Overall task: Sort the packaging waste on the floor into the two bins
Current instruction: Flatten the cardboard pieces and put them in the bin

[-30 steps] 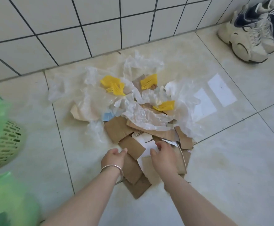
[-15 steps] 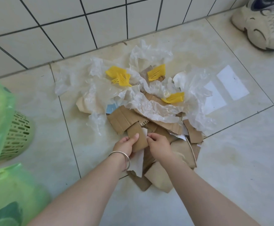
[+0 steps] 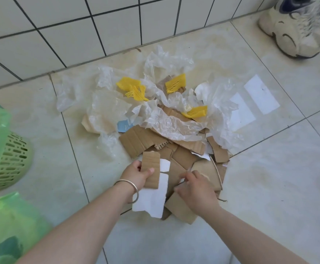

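Head: left hand (image 3: 136, 175) w/ cardboard piece (image 3: 151, 168)

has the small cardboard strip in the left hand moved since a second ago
Yes. The cardboard strip lay flat in the pile beside the left hand; now that hand grips it, lifted upright off the pile, with white paper behind it.
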Demonstrator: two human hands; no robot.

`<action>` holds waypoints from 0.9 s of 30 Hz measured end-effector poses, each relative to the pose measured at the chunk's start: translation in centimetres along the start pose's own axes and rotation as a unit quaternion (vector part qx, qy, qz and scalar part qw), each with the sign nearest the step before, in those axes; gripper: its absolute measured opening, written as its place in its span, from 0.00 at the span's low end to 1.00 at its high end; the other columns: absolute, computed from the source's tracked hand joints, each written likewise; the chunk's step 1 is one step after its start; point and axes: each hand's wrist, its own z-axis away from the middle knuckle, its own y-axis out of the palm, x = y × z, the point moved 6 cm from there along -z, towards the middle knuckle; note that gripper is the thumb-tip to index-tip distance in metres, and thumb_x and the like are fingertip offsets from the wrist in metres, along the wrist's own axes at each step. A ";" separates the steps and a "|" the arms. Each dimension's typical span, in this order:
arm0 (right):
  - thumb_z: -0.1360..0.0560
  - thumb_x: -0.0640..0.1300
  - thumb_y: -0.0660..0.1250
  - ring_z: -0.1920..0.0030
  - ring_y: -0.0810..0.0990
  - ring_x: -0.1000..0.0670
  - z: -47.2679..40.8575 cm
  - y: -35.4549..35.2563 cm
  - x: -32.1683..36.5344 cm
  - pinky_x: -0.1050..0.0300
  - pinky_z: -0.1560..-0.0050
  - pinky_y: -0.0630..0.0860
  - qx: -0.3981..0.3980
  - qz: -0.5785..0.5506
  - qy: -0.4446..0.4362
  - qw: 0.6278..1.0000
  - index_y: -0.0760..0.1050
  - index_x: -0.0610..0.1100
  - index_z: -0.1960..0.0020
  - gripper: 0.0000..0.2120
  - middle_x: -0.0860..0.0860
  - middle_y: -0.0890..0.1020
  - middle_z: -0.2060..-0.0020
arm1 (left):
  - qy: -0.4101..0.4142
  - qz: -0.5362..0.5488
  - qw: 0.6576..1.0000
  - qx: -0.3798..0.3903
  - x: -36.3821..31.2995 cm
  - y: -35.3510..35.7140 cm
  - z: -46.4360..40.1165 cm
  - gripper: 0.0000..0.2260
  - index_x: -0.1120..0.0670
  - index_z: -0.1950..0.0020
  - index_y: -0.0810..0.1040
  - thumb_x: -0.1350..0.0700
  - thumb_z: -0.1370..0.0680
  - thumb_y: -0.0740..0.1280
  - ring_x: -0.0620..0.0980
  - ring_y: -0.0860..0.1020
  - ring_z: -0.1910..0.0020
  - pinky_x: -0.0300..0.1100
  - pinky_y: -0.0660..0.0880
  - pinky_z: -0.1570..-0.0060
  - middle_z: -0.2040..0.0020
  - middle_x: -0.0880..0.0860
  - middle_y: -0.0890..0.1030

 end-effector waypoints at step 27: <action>0.27 0.47 0.68 0.56 0.73 0.47 -1.9 -4.2 -6.5 0.57 0.61 0.68 -0.052 -0.186 0.186 0.963 0.74 0.44 0.58 0.07 0.49 0.77 0.58 | -0.036 0.038 0.999 0.004 0.3 2.4 0.5 0.05 0.49 0.56 0.77 0.59 0.24 0.66 0.58 0.81 0.47 0.55 0.76 0.41 0.47 0.57 0.83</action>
